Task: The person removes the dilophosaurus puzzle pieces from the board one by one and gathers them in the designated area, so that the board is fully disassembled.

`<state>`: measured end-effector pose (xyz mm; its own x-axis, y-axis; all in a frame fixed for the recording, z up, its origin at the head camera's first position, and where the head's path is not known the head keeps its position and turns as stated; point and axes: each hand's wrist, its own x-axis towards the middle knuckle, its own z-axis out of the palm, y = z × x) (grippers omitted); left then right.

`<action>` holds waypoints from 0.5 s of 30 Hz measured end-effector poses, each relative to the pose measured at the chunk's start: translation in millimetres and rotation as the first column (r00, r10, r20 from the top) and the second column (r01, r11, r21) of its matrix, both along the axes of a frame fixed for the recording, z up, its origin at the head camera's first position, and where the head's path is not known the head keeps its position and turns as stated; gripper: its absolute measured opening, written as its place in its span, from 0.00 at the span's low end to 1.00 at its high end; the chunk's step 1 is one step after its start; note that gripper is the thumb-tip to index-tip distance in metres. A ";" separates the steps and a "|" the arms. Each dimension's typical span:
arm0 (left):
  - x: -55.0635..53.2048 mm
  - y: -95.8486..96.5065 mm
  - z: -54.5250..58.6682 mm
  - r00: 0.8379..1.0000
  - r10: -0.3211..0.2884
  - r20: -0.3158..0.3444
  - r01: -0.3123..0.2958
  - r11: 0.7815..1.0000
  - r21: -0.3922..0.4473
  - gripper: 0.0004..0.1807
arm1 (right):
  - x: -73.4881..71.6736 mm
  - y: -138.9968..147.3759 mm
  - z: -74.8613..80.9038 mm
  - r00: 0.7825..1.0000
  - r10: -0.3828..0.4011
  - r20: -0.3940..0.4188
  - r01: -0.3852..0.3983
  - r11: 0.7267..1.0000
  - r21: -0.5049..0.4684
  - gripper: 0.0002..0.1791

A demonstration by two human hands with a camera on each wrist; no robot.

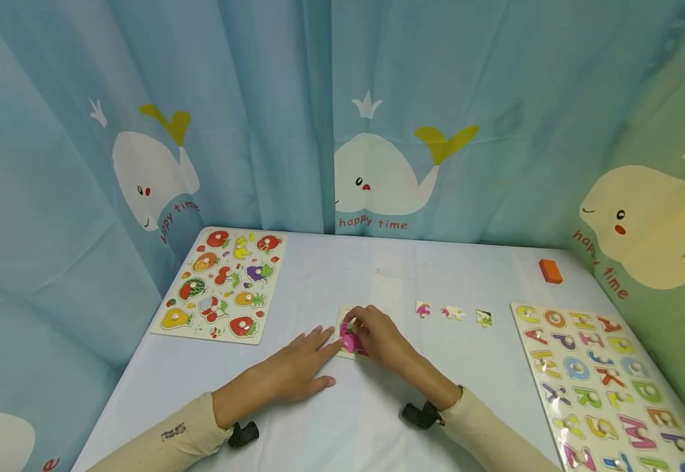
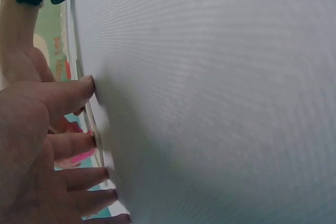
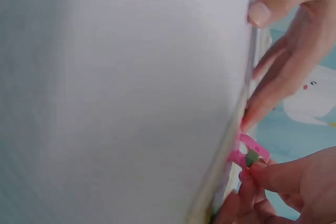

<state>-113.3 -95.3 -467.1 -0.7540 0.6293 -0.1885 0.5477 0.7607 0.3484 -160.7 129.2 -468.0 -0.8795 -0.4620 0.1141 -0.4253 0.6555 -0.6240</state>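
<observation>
A small pale puzzle board (image 1: pixel 345 311) with pink pieces lies on the table between the two hands. My right hand (image 1: pixel 382 337) pinches a pink and green jigsaw piece (image 3: pixel 255 149) between thumb and fingers; it stands tilted up at the board in the right wrist view. Spread flat, my left hand (image 1: pixel 295 368) rests at the board's left side, its index fingertip at the pink picture (image 1: pixel 349 341). In the left wrist view, the straight fingers (image 2: pixel 73 145) touch down along the board's edge. The right hand covers the board's right part.
Three loose jigsaw pieces (image 1: pixel 453 313) lie in a row to the right of the board. A fruit peg board (image 1: pixel 262 298) lies at the left, a letter peg board (image 1: pixel 545 367) at the right. An orange block (image 1: pixel 550 271) sits far right, near the whale-print curtain (image 1: pixel 283 131).
</observation>
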 end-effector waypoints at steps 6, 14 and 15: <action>1.0 1.1 0.8 1.000 0.003 -0.003 -0.003 1.000 -0.003 0.39 | -5.5 19.1 24.8 0.989 -0.046 0.137 0.055 0.997 -0.060 0.04; 3.3 0.5 3.4 1.000 0.017 0.013 -0.017 1.000 0.022 0.39 | -28.4 85.1 56.7 0.993 -0.026 0.114 0.027 1.000 -0.013 0.04; 3.1 0.4 3.4 1.000 0.017 0.012 -0.017 1.000 0.024 0.39 | -30.7 93.9 59.8 0.992 -0.018 0.127 0.019 1.000 -0.007 0.04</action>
